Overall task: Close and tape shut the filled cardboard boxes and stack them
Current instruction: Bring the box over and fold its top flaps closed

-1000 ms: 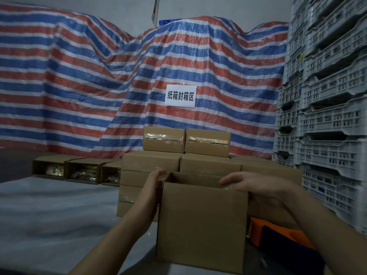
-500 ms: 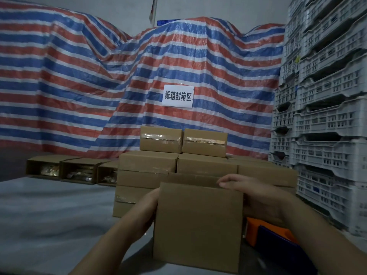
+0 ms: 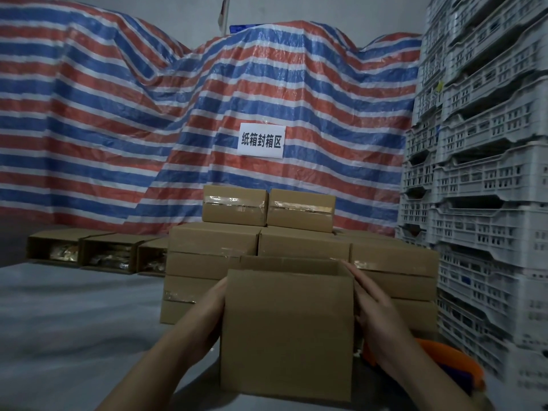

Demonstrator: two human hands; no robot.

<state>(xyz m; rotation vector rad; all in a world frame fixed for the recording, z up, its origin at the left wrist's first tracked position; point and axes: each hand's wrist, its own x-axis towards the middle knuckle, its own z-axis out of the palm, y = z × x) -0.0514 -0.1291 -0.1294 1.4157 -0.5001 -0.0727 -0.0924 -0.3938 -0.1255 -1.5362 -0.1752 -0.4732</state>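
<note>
The open cardboard box (image 3: 286, 330) stood between my hands, left hand (image 3: 212, 314) and right hand (image 3: 375, 311) pressed flat against its sides. Beyond my fingertips rose the taped stack (image 3: 268, 209). Folding the flaps squarely, I judged, would let tape seal cleanly.
</note>
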